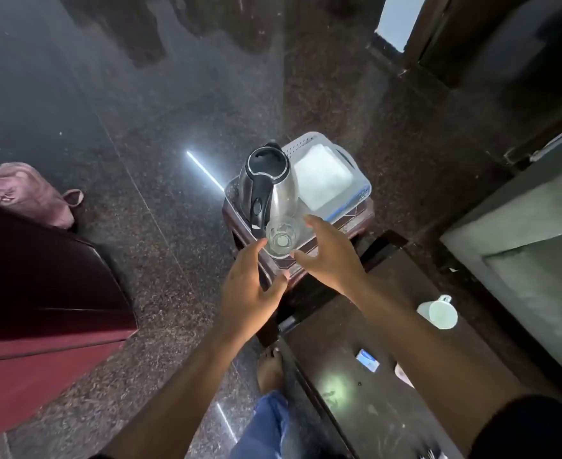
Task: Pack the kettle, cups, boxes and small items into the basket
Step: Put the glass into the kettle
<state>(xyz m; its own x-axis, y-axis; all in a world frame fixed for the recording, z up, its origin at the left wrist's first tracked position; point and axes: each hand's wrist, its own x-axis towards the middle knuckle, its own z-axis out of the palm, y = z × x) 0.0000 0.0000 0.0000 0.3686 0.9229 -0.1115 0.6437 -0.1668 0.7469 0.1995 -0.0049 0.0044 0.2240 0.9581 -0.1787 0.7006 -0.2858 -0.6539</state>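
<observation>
The pale, perforated plastic basket (pixel 361 188) is sitting on a dark brown stool (pixel 356 226), likely raised there so things can be lowered into it without stooping. The steel electric kettle with a black handle and lid rim (pixel 268 187) is already standing upright in the basket's near-left part, handle turned toward the person, and a white folded cloth or flat box (pixel 322 177) is filling the space beyond the right fingertips; which of the two it is, I cannot tell. The clear, faceted drinking glass (pixel 281 238) is standing mouth-up just in front of the kettle, between the two sets of fingers, seemingly tucked into the near corner where the kettle's body can brace it.

The left hand (pixel 250 289) is reaching forward with its fingers spread, the index tip at or just beside the glass's left rim. The right hand (pixel 329 256) is arching over from the other side, fingers apart and curled, thumb close under the glass's near-right edge. Neither hand is closed on the glass; whether any finger is actually touching it is hard to tell. Both forearms are stretching out nearly straight from the body.

Behind the right wrist, on the dark glossy table (pixel 372 392), a white mug (pixel 438 313) and a small blue-and-white packet (pixel 367 359) are waiting, not yet packed
</observation>
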